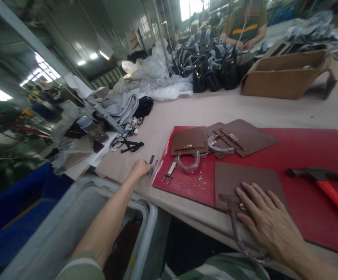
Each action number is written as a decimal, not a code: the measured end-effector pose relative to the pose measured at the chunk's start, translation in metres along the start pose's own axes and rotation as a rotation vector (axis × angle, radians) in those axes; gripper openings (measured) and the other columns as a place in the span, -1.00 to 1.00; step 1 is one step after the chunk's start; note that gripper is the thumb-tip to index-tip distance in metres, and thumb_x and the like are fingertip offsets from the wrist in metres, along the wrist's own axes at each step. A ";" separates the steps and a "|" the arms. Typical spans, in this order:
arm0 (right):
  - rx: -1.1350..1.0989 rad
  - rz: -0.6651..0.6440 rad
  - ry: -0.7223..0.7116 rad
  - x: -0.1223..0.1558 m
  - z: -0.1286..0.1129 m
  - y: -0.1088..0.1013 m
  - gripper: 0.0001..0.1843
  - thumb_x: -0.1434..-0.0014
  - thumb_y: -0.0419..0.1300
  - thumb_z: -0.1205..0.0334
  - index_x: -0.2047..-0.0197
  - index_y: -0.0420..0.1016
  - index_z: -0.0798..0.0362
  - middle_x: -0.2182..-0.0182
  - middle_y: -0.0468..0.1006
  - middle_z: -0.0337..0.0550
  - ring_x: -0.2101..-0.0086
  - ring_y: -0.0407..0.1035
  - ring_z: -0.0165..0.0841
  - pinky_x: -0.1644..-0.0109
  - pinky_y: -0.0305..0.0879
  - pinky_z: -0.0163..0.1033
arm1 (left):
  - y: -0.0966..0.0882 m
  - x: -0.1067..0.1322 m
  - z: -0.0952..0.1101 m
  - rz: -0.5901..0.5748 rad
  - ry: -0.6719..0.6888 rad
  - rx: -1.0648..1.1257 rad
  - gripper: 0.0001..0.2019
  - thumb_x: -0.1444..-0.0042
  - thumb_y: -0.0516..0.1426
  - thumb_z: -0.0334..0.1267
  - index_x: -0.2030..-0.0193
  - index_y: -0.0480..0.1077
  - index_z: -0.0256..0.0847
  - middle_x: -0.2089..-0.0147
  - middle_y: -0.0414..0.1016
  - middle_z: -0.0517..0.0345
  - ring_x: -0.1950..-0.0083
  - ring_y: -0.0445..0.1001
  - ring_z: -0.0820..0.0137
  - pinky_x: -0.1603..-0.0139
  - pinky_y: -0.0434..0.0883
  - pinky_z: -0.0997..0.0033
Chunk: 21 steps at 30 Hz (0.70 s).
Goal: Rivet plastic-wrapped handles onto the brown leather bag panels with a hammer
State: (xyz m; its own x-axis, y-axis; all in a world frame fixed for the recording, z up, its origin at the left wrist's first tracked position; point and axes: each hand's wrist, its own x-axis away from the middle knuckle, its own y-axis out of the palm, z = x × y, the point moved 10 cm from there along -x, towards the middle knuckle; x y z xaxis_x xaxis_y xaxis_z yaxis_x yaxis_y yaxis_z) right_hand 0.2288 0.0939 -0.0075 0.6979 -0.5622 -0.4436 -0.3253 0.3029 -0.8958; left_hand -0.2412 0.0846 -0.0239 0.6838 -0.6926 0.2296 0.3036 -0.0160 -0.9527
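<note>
My right hand [269,221] lies flat with fingers spread on a brown leather panel [244,181] at the near edge of a red mat [303,155]; a plastic-wrapped handle [240,241] hangs off the table below it. My left hand [141,168] reaches out to the left of the mat, fingers closed on small dark metal strips [153,165] on the table. A metal pronged tool [170,172] lies just right of it on the mat. More brown bag panels with clasps [221,140] lie further back.
A hammer with an orange handle [329,184] rests on the mat's right side. A cardboard box [285,76], black bags [215,70] and plastic wrapping sit at the back, where another person works. A grey bin [78,225] stands below left.
</note>
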 end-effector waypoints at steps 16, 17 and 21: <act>-0.024 -0.163 0.089 -0.001 -0.002 -0.004 -0.43 -0.36 0.07 0.07 -0.34 0.28 0.14 -0.33 0.26 0.17 -0.31 0.09 0.03 -0.33 0.04 0.19 | 0.016 0.063 0.103 -0.098 0.417 -0.129 -0.65 -0.12 0.15 0.07 0.32 0.53 -0.20 0.25 0.64 -0.07 0.17 0.58 0.16 0.24 0.36 0.33; -0.029 -0.183 0.100 -0.001 -0.003 -0.004 -0.43 -0.35 0.08 0.06 -0.34 0.28 0.15 -0.34 0.25 0.17 -0.32 0.08 0.03 -0.34 0.02 0.20 | 0.021 0.065 0.110 -0.111 0.431 -0.165 -0.65 -0.10 0.17 0.07 0.34 0.52 -0.20 0.26 0.64 -0.09 0.19 0.58 0.14 0.28 0.34 0.33; -0.071 -0.240 0.147 -0.001 -0.002 -0.004 -0.40 -0.34 0.12 0.05 -0.35 0.28 0.13 -0.36 0.22 0.13 -0.34 0.03 0.03 -0.37 -0.04 0.20 | 0.028 0.062 0.122 -0.155 0.403 -0.235 -0.74 -0.02 0.21 -0.02 0.40 0.48 -0.20 0.34 0.60 -0.08 0.31 0.56 0.17 0.41 0.25 0.35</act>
State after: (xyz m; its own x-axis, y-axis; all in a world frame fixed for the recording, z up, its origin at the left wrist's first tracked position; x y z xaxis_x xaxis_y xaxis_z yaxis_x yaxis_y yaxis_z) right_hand 0.2278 0.0918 -0.0038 0.6623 -0.7183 -0.2133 -0.2092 0.0961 -0.9731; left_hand -0.1090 0.1290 -0.0119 0.3169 -0.8926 0.3207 0.1915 -0.2710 -0.9433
